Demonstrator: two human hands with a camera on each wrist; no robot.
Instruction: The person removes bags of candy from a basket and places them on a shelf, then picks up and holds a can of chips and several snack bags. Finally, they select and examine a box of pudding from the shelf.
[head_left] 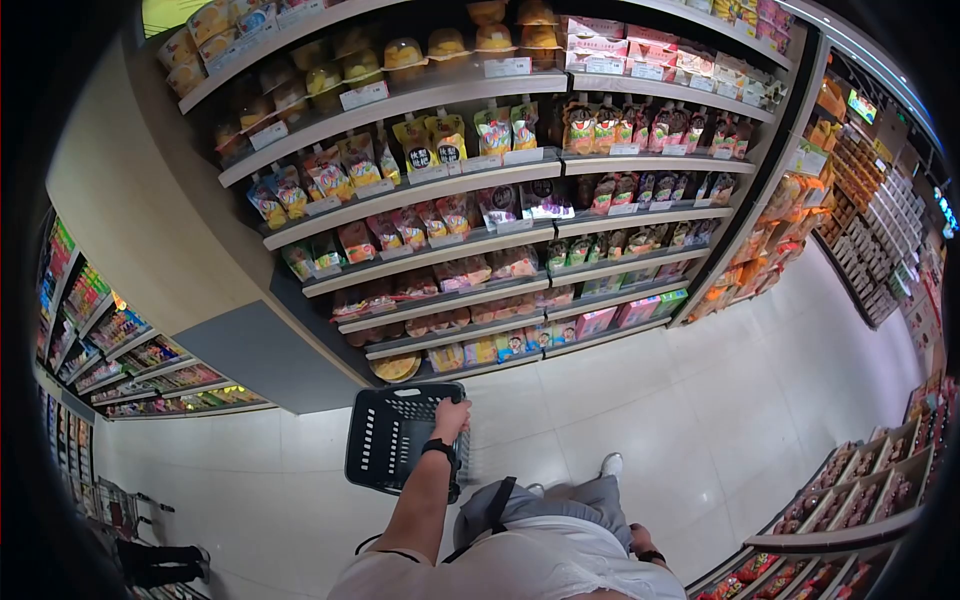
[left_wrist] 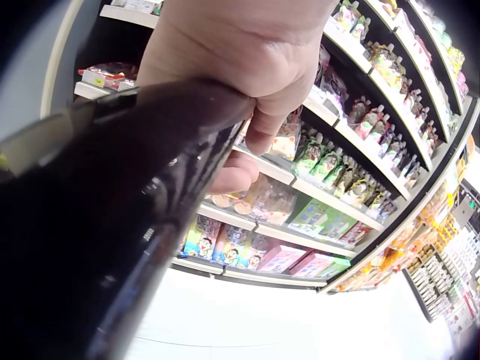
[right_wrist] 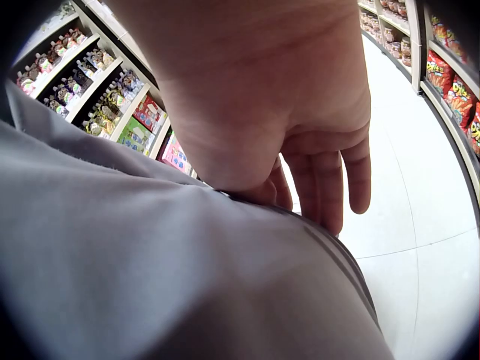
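Observation:
A black shopping basket hangs at the person's left side, empty in the part that shows. The left hand grips its edge or handle, which cannot be told apart in the head view. In the left wrist view the left hand has its fingers curled over a dark glossy surface. The right hand hangs low beside the grey trousers. Its fingers dangle loosely in the right wrist view, where the right hand holds nothing and is close against grey cloth.
Shelves of pouches, cups and boxes stand ahead, with a grey and wood end panel at their left. More shelves are at lower right. A cart and a person's dark-clothed legs show at lower left. Pale floor tiles lie between.

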